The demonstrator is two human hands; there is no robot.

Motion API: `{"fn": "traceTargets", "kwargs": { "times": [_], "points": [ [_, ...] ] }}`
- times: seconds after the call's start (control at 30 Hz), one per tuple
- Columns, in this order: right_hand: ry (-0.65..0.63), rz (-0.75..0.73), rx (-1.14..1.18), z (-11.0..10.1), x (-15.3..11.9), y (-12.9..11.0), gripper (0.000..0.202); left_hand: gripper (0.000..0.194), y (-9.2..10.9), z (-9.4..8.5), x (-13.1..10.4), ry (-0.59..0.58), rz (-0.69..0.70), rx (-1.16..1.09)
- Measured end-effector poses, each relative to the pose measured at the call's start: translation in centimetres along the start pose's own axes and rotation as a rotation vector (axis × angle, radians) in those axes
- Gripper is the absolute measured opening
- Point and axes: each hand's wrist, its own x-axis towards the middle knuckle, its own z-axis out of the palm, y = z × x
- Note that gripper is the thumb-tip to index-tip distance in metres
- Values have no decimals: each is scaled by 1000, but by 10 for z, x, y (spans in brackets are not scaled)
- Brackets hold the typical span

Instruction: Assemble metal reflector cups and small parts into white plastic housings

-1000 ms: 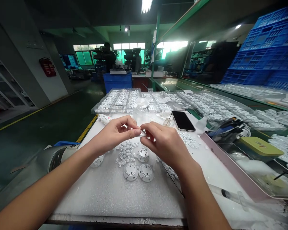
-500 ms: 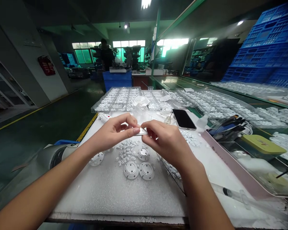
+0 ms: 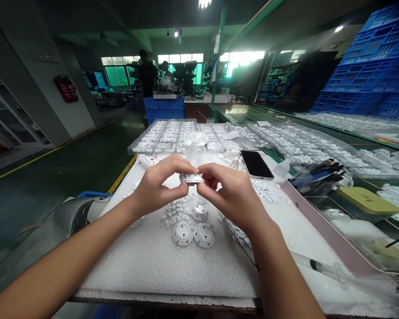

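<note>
Between both hands, raised above the white foam mat (image 3: 146, 270), is a small round white plastic part (image 3: 192, 179), seen nearly edge-on. My left hand (image 3: 164, 180) pinches its left side between thumb and fingers. On its right side my right hand (image 3: 224, 186) grips it the same way. Below lie three white discs with dark holes, among them a front-left disc (image 3: 182, 233), a front-right disc (image 3: 204, 235) and a rear disc (image 3: 200, 211). Behind them is a heap of small white pieces (image 3: 176, 213). My left wrist partly covers more discs.
A black phone (image 3: 256, 164) lies at the right rear. A pink-edged tray (image 3: 329, 235) holds tools and a yellow-lidded box (image 3: 368, 200). A syringe (image 3: 319, 266) lies in front of it. Clear trays of white parts (image 3: 166, 136) stand behind. Two people are in the background.
The held part has turned from a flat tilt to nearly edge-on, showing its rim. My fingers have shifted to its top and bottom edges. A background person shows more clearly.
</note>
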Motion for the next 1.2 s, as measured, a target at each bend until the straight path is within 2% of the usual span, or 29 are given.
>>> {"fn": "traceTargets", "kwargs": {
  "times": [0.1,0.2,0.3,0.43,0.53,0.7,0.97,1.1,1.2],
  "points": [
    [-17,7,43,0,1,-2,15,37,2,1,0,46,66,101],
    [-27,-5,69,0,1,-1,16,36,6,2,0,97,68,164],
    [44,-68,28,2,1,0,17,34,11,3,2,137,-62,121],
    [176,-254,3,7,1,1,20,27,16,2,4,170,-296,36],
    [184,-320,-1,10,2,2,19,23,17,1,5,148,-352,10],
    [152,-325,-80,11,1,2,19,23,18,2,5,117,-350,15],
    [182,-322,-103,14,-1,3,16,25,20,3,4,104,-369,25],
    [235,-306,-4,19,-4,4,37,28,19,2,4,117,-320,53],
    [201,-237,121,15,-5,1,51,28,17,1,4,117,-243,98]
  ]
}}
